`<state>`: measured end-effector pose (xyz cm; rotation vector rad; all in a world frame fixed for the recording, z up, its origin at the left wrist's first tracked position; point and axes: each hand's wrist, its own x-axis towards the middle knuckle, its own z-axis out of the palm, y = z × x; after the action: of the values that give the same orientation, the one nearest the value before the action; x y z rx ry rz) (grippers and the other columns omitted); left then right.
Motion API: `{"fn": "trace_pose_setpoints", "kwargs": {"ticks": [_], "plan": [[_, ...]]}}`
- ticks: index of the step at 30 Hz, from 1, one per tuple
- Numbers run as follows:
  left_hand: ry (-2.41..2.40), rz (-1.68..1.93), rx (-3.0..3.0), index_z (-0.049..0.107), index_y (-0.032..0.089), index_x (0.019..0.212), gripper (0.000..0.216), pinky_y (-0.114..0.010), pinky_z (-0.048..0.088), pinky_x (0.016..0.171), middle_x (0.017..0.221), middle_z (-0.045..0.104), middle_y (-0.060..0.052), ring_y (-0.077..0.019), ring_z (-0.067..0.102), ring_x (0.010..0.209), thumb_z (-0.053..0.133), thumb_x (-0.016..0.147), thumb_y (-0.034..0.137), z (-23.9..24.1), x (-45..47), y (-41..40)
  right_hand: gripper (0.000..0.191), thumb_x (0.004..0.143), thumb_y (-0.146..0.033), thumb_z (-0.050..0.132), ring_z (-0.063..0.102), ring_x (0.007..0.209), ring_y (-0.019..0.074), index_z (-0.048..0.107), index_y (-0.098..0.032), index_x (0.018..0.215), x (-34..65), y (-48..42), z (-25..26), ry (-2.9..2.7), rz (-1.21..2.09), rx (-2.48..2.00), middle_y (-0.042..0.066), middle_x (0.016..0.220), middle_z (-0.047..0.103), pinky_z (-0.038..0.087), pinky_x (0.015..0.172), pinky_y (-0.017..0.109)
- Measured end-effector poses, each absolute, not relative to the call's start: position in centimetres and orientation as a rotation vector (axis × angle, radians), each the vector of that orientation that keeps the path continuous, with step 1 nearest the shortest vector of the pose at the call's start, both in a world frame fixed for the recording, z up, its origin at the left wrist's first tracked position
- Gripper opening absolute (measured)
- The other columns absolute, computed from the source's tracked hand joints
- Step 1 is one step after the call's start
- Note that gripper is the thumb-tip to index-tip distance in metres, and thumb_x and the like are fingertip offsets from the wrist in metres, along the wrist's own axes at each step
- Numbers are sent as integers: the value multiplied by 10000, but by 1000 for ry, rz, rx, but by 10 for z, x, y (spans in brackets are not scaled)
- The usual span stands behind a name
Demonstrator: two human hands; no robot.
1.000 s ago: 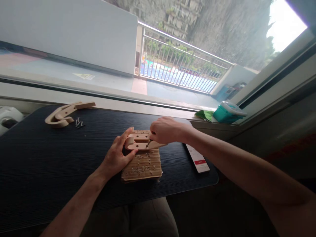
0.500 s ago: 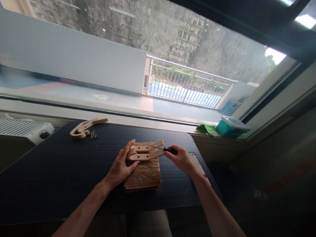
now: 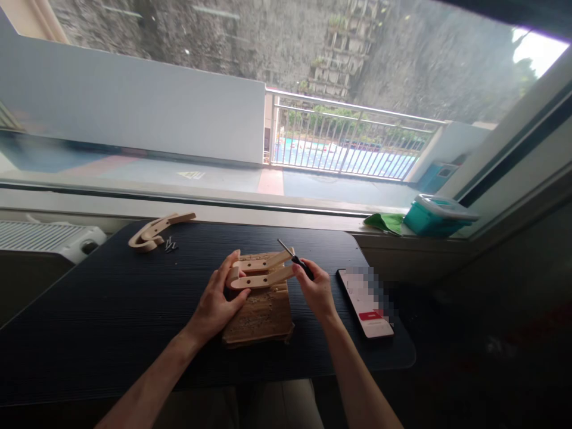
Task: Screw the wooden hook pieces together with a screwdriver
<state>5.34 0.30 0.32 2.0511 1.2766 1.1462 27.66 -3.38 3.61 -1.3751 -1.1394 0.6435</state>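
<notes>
Two pale, bent wooden hooks (image 3: 257, 282) with drilled holes lie side by side on a rough brown wooden block (image 3: 257, 316). My left hand (image 3: 218, 301) grips their curved left ends, thumb near the block and fingers behind. My right hand (image 3: 315, 291) is closed around the dark handle of a screwdriver (image 3: 302, 266). Its metal shaft points up and to the left, over the hooks' right ends. Whether its tip touches anything is unclear. Small holes and marks cover the top of the block.
On the dark table (image 3: 134, 310), another curved wooden hook (image 3: 156, 229) lies at the far left beside several screws (image 3: 170, 245). A phone (image 3: 364, 304) rests at the right. A teal box (image 3: 438, 217) and green cloth (image 3: 384, 223) sit on the windowsill. A white heater (image 3: 49, 241) stands left.
My right hand has drawn the screwdriver back from the upper hook and tilted its shaft upward. It moved left, so the phone shows more fully. My left hand keeps its grip.
</notes>
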Motion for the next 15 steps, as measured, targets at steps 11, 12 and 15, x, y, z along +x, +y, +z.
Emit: {"fn": "trace_pose_setpoints", "kwargs": {"ticks": [11, 12, 15], "plan": [[1323, 1207, 1794, 392, 265, 1368, 635, -364, 547, 881, 1165, 633, -52, -196, 663, 960, 626, 790, 383, 4, 51, -8, 389, 804, -465, 594, 640, 822, 207, 704, -138, 984, 278, -31, 27, -1140, 598, -1385, 76, 892, 728, 499, 754, 315], [1329, 1205, 1809, 406, 263, 1360, 624, -364, 549, 874, 1165, 631, -54, -199, 661, 967, 625, 788, 383, 6, 48, -8, 391, 807, -473, 589, 641, 827, 210, 709, -145, 983, 279, -31, 25, -1139, 591, -1384, 77, 896, 729, 502, 751, 320], [1365, 1213, 1919, 506, 251, 1269, 500, -355, 549, 863, 1162, 636, -55, -214, 637, 1045, 605, 795, 377, 12, 27, -5, 421, 811, -509, 572, 642, 792, 211, 719, -157, 989, 283, -31, 13, -1089, 572, -1361, 77, 863, 727, 511, 673, 313]]}}
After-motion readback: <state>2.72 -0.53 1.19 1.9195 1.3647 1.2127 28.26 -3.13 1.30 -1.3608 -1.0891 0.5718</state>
